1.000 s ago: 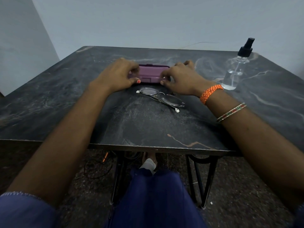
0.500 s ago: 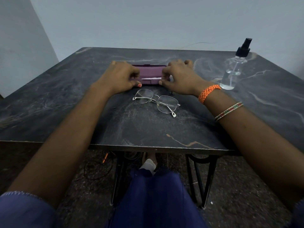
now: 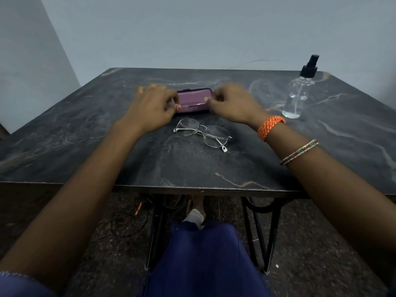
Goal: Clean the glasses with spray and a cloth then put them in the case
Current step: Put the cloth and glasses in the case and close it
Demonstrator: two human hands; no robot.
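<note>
Both hands, left and right, gripping the purple case ends at centre frame, seemingly prising it open, though blurred. Glasses just below on the counter; spray bottle upper right, untouched.

The glasses lie just before the case, blocking the near approach. The spray bottle stands well apart at the bench's far right.

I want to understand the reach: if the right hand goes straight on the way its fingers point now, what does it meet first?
The right hand points left, so it would likely meet the purple case first, at its right end; contact is unclear.
</note>
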